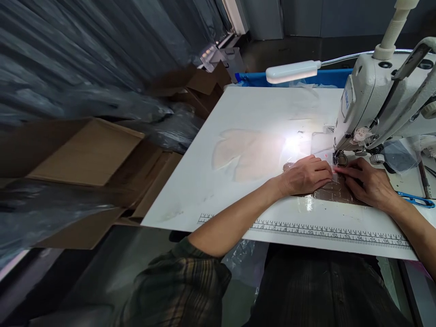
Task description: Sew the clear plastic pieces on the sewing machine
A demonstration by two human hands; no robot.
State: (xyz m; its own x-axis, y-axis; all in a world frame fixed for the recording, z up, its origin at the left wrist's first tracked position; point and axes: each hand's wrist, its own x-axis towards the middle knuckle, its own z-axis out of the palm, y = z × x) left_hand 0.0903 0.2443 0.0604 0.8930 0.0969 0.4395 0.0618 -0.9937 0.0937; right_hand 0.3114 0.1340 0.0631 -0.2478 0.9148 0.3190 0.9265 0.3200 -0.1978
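A white sewing machine (361, 100) stands at the right of the table, its presser foot (337, 157) low over a small pale, thin translucent piece (325, 156). My left hand (308, 175) lies just left of the foot, fingers together and curled down onto that piece. From the right, my right hand (368, 181) reaches in with thumb and forefinger closed at the piece's edge, close to the needle area. Both hands rest over a brown patch (335, 193) that looks covered with shiny clear tape. The fingertips partly hide the piece.
A printed ruler strip (306, 230) runs along the front of the white table (190, 190). Blue thread snips (417, 200) lie at the right. A lit lamp (293, 71) hangs above. Open cardboard boxes (88, 152) and plastic sheeting stand to the left.
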